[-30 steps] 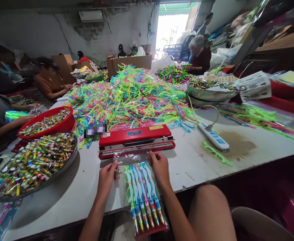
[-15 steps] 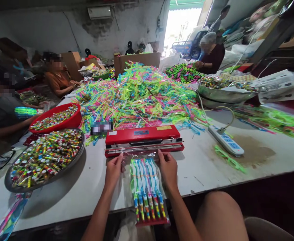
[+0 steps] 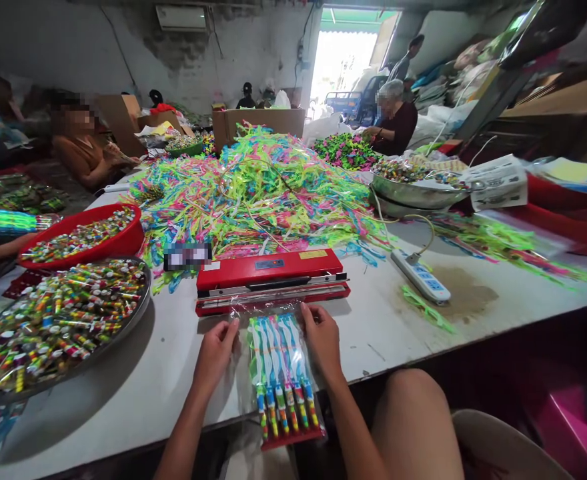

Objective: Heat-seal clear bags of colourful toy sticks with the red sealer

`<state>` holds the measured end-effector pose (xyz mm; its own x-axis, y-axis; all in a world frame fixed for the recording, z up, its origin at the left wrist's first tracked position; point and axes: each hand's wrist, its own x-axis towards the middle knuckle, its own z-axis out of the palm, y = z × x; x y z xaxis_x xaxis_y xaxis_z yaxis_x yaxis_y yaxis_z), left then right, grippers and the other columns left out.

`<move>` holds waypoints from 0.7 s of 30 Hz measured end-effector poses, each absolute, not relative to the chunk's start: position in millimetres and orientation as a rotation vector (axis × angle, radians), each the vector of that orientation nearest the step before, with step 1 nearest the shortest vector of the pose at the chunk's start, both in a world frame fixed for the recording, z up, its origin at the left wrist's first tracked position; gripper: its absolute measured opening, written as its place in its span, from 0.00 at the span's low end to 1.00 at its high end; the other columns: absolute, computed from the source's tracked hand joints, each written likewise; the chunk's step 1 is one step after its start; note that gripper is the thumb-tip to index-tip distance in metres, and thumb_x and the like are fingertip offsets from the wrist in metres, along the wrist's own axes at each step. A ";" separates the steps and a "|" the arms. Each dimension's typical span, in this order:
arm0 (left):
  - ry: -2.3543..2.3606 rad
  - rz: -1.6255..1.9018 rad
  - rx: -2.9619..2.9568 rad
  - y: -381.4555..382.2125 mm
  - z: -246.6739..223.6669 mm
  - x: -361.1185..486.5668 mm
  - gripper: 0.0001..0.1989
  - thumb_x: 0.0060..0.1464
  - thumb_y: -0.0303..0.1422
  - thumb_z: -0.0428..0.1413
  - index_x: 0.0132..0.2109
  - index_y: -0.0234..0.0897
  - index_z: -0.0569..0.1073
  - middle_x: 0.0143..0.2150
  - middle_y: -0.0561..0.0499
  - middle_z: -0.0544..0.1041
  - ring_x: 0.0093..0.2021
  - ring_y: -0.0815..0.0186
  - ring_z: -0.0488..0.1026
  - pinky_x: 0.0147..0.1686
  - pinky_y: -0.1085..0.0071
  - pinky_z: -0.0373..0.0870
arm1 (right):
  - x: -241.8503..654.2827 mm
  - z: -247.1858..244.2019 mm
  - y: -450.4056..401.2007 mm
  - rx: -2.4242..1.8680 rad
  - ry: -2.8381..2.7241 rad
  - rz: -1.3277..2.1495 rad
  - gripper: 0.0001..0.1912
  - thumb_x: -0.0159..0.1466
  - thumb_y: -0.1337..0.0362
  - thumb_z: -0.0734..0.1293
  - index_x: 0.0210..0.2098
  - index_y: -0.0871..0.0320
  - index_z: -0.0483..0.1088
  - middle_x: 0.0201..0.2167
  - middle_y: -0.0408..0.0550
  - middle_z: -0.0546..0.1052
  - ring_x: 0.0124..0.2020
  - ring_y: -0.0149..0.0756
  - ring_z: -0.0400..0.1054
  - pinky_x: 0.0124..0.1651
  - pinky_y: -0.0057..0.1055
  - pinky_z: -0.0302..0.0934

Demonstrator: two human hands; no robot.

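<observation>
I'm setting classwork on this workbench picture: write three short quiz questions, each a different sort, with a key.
1. True or false: the left hand and right hand both hold the clear packet near its upper end.
2. What sits nearest beyond the packet's upper end?
A) the red basin
B) the red machine
C) the cardboard box
3. Fill in: from the wearer's view, the power strip lies to the ____ of that machine.

Key: 1 true; 2 B; 3 right.
</observation>
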<state>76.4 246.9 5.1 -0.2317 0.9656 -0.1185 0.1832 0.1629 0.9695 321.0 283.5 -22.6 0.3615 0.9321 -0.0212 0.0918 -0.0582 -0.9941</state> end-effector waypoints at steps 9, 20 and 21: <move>1.571 1.250 1.169 251.0 -3.6 75.4 0.30 0.54 0.63 0.65 0.35 0.37 0.82 0.28 0.51 0.77 0.28 0.64 0.70 0.27 0.72 0.63 | 322.0 -22.6 284.1 -1.419 -0.940 1.031 0.35 0.59 0.27 0.72 0.35 0.56 0.77 0.29 0.49 0.80 0.26 0.40 0.69 0.28 0.34 0.62; 1.482 1.345 1.004 259.4 -0.6 78.2 0.31 0.51 0.64 0.67 0.34 0.37 0.78 0.22 0.57 0.68 0.21 0.70 0.62 0.21 0.74 0.57 | 321.4 -21.0 298.5 -1.399 -0.962 0.934 0.32 0.61 0.31 0.72 0.31 0.56 0.75 0.23 0.45 0.75 0.26 0.38 0.66 0.31 0.33 0.59; 1.477 1.357 1.010 262.3 1.0 78.8 0.31 0.51 0.63 0.67 0.35 0.37 0.78 0.22 0.57 0.68 0.22 0.70 0.62 0.22 0.74 0.58 | 321.1 -18.5 300.6 -1.413 -0.965 0.908 0.32 0.62 0.31 0.72 0.31 0.56 0.75 0.23 0.45 0.75 0.26 0.39 0.67 0.32 0.33 0.59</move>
